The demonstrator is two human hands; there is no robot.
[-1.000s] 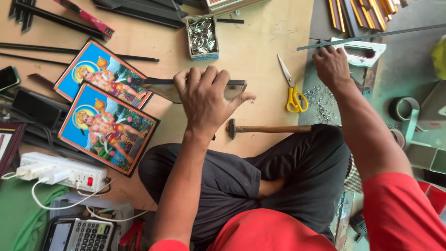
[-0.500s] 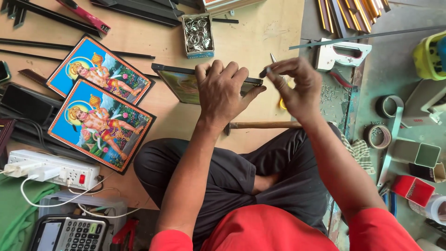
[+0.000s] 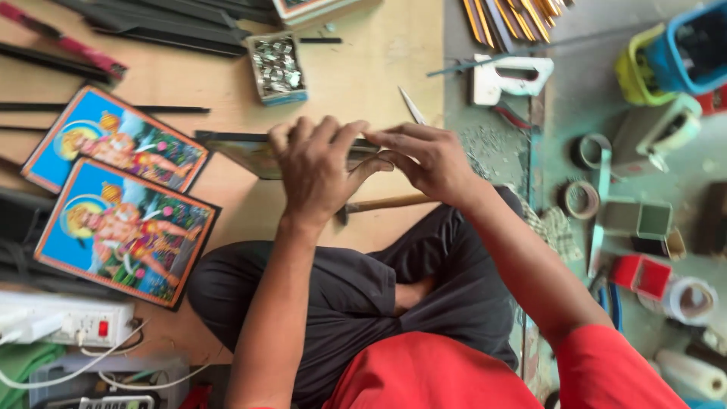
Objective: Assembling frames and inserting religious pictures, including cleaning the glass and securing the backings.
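Pressing down, the left hand [image 3: 314,170] lies flat over the dark-edged framed picture [image 3: 257,151] on the wooden tabletop [image 3: 371,68], its grip spread wide; the right hand [image 3: 428,159] pinches the frame's end. That frame could slip (only palm pressure holds it). Half a second ago the right hand sat higher.

My left hand [image 3: 314,170] lies palm down, fingers spread and curled forward, forearm running straight up from my lap. My right hand [image 3: 424,159] sits just beside it, fingertips pinched together and pointing left, wrist bent, forearm angling in from the right.
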